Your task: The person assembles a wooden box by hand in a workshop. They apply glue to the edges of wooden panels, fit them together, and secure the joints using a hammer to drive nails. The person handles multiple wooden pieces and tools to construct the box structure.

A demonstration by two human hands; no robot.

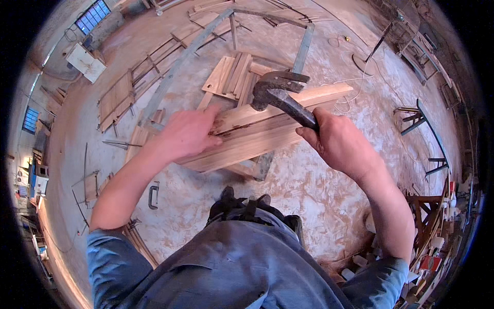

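My right hand point(342, 139) is closed round the dark handle of a claw hammer point(283, 92). The hammer's head hangs over the far edge of a wooden workpiece point(257, 136), which lies slantwise in front of me. Pale planks lie side by side in it, with a dark, rough gap along the middle. Over its left part sits my left hand point(188, 133), gripping the upper plank, thumb on the near side and forefinger toward the far edge. Its other fingers are hidden. Whether a nail is under the hammer or between the fingers, I cannot make out.
A grey metal frame point(177, 69) stands around and beneath the workpiece. Beyond it is a stack of cut boards point(236, 77). A C-clamp point(153, 195) lies on the stained floor at left. A pedestal fan point(396, 23) stands far right, near a white cord point(355, 80).
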